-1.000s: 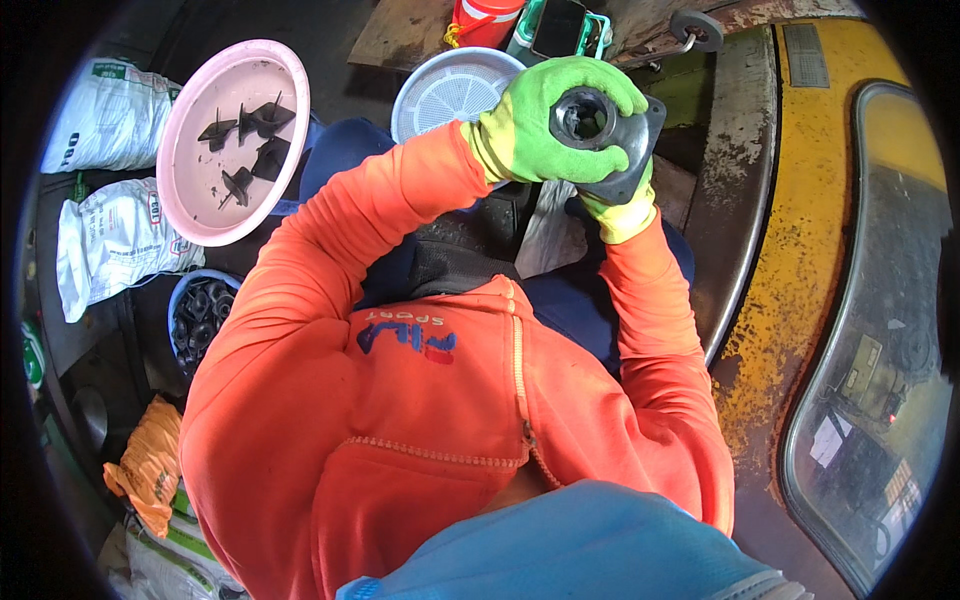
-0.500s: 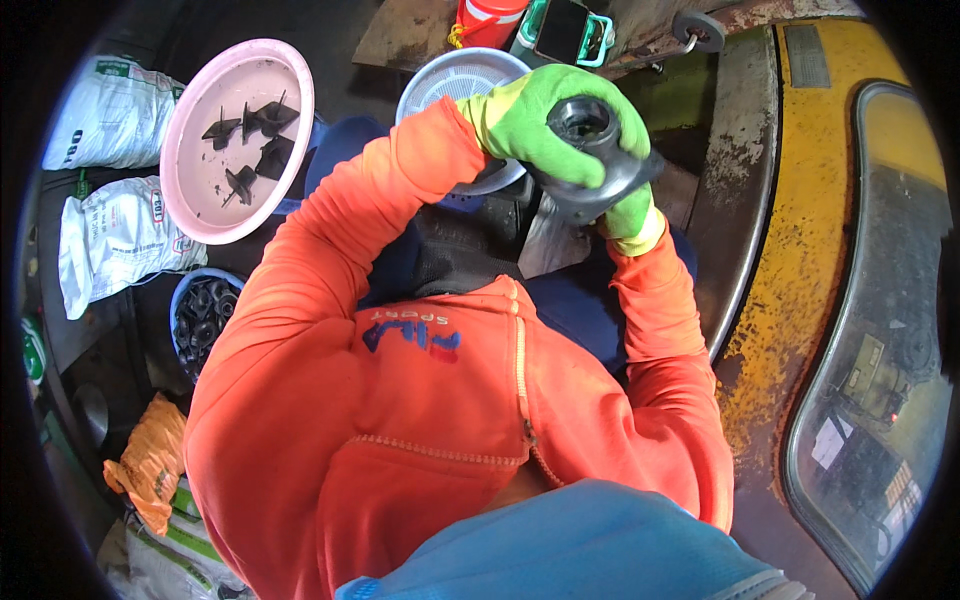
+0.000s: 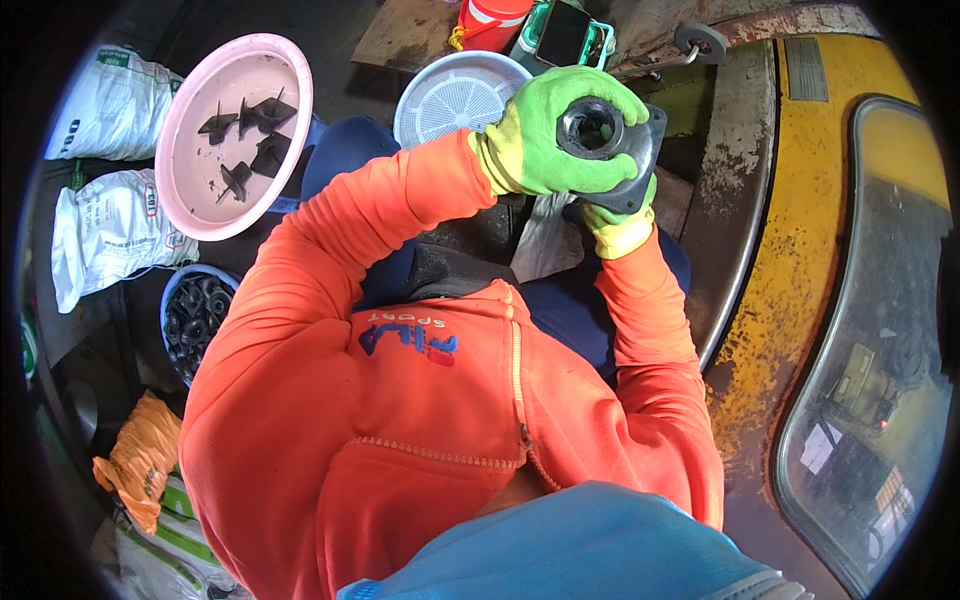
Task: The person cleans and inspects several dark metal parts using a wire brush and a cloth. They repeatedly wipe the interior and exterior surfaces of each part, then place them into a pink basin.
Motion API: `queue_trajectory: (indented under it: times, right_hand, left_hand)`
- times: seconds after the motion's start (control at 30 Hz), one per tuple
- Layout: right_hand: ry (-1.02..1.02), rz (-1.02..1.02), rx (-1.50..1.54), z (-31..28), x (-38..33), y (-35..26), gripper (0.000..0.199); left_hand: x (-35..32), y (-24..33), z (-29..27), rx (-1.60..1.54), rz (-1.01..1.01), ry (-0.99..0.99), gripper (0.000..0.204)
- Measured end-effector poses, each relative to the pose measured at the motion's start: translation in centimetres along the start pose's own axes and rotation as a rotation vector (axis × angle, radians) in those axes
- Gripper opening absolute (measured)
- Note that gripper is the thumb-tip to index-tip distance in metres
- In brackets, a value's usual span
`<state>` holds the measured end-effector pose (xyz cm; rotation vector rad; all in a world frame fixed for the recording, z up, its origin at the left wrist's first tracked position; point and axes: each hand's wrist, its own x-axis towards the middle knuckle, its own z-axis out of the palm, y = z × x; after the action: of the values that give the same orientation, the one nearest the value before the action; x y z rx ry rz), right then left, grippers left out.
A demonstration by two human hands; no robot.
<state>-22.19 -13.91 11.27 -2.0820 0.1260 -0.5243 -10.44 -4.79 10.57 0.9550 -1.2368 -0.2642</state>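
Observation:
Both my hands wear green gloves with yellow cuffs. My left hand (image 3: 565, 135) is wrapped round the neck of a black flanged part (image 3: 636, 160). The part has a round open mouth and a squarish flange with small holes at its corners, and looks like moulded rubber or plastic. From below, my right hand (image 3: 618, 212) grips the flange's near edge; most of its fingers are hidden under the part. To the left, a pink basin (image 3: 190, 205) holds several black pieces (image 3: 268, 115) with thin stems.
A pale blue perforated basket (image 3: 460, 100) stands beyond my left wrist. A blue tub (image 3: 170, 345) of black parts and white sacks (image 3: 115, 225) lie left. At right rises a rusty yellow machine (image 3: 745, 390). A red container (image 3: 490, 25) and a phone (image 3: 562, 32) are at the back.
The black flanged part has turned in my hands and shifted slightly right, so more of its flange shows. My left hand still holds its neck.

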Motion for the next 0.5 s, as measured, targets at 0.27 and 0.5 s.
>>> queue_trajectory:
  times: [0.27, 0.5]
  right_hand:
    - [-0.116, -0.144, -0.277, -1.0, -0.5, -1.6, 0.047]
    - [-0.148, 0.059, -0.039, -1.0, -2.7, -0.1, 0.052]
  left_hand:
    - [0.3, -0.3, -0.9, -0.204, -0.091, -0.198, 0.036]
    - [0.9, 0.1, -1.7, -0.369, -0.161, -0.431, 0.033]
